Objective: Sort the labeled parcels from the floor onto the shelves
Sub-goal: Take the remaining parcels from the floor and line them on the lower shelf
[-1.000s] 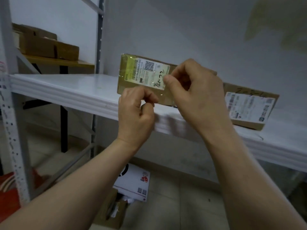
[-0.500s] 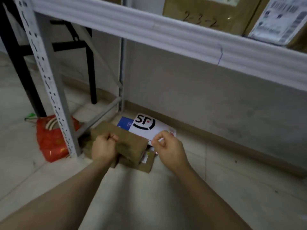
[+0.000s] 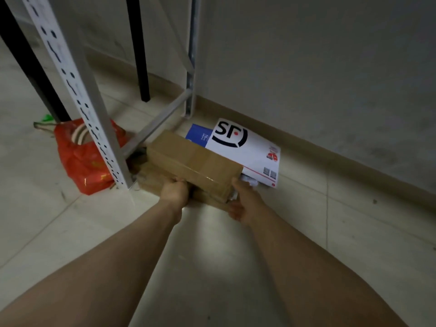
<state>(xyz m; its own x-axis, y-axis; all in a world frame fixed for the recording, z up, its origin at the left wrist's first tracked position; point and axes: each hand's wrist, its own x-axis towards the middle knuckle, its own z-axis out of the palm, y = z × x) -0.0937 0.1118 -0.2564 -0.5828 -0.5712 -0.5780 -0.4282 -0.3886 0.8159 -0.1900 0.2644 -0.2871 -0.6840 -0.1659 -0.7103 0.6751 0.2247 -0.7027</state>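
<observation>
Tiled floor (image 3: 306, 220), lower parcel (image 3: 151, 180) mostly under box (image 3: 193, 161)

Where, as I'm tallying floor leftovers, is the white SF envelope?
In the head view the SF envelope lies flat on the floor near the wall, right of centre, behind the brown box, overlapping a blue envelope.

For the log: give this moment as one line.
phase: pickup | left hand: grips brown box near side | right hand: holds its right end | brown box: atop lower parcel
</observation>
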